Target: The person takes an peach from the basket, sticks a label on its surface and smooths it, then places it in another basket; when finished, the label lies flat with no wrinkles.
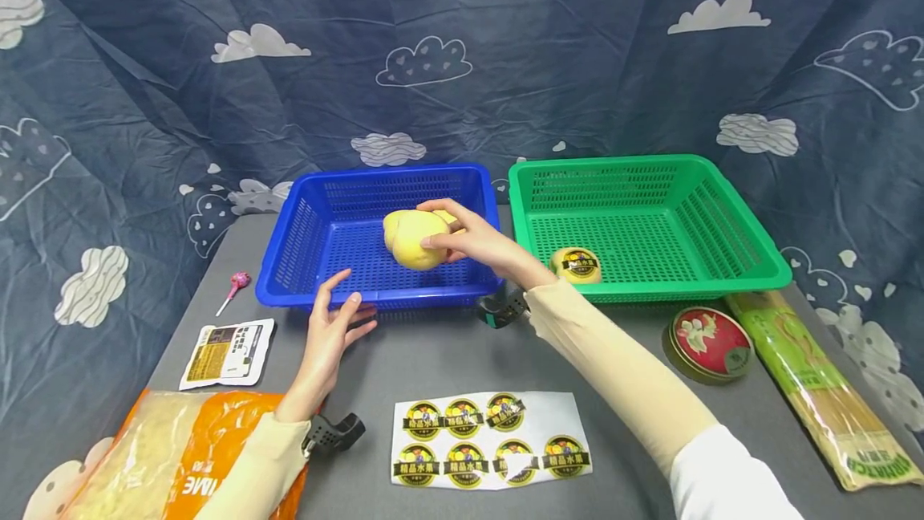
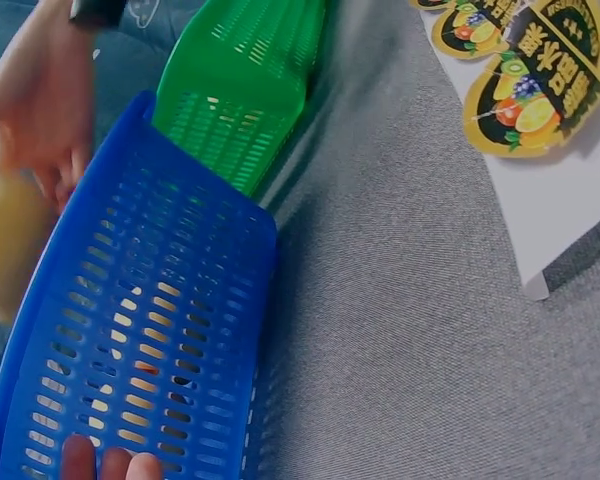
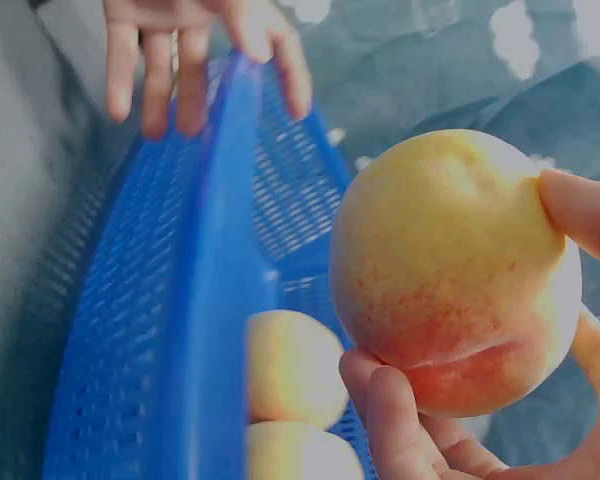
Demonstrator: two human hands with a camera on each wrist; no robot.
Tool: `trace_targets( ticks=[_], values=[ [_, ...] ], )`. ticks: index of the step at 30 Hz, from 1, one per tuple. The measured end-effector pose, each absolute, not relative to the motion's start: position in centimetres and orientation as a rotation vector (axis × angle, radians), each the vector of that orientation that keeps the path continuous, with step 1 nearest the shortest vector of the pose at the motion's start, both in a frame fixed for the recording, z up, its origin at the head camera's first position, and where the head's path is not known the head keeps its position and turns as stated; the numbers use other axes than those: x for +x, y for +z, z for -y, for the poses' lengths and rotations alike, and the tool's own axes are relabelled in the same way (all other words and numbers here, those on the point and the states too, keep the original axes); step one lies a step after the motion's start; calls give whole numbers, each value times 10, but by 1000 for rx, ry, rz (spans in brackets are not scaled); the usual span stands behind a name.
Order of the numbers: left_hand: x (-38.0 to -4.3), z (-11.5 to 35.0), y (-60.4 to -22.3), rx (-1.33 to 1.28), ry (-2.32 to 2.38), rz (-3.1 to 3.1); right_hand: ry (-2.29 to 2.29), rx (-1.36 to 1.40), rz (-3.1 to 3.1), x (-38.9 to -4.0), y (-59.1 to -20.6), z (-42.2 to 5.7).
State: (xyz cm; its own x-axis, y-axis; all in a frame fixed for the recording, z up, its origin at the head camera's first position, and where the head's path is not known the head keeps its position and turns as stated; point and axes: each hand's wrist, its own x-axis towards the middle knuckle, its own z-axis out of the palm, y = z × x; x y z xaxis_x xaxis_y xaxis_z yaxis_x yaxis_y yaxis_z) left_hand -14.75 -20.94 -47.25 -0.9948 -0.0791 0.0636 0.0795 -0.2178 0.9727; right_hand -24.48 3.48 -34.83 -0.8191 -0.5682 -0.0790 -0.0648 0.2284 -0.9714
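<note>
A yellow peach [image 1: 417, 243] with a red blush is held over the blue basket [image 1: 390, 296] by my right hand [image 1: 480, 243], thumb on one side and fingers on the other. Other peaches [image 3: 295, 368] lie inside that basket, partly hidden behind the held one in the head view. My left hand [image 1: 328, 343] is at the basket's front left rim, its fingers spread and fairly straight, some in front of the outer wall. Inside the green basket [image 1: 671, 289], near its front left corner, sits a peach [image 1: 566, 259] bearing a black and gold sticker [image 1: 581, 264].
A sheet of round fruit stickers [image 1: 520, 416] lies at the front middle. To the left are a lollipop [image 1: 237, 286], a white pouch [image 1: 227, 353] and an orange bag [image 1: 216, 424]. A round red tin [image 1: 709, 343] and a noodle packet [image 1: 816, 375] lie right. A cloud-patterned curtain [image 1: 563, 71] hangs behind.
</note>
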Motion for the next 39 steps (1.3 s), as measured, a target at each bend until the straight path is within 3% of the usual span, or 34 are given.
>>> trace_targets(
  ticks=[8, 18, 28, 36, 39],
  values=[
    [-160, 214, -496, 90, -2311, 1904, -1647, -649, -2083, -204, -339, -86],
    [-159, 215, -499, 100, -2288, 1897, -1573, -658, -2061, -153, -380, -130],
    [-159, 214, -498, 108, -2277, 1906, -1514, -583, -2120, -151, -426, -142],
    [-159, 213, -497, 104, -2267, 1918, -1456, -732, -2152, -151, -442, -143],
    [-156, 213, -492, -23, -2287, 1946, -1451, -773, -2174, -148, -442, -144]
  ],
)
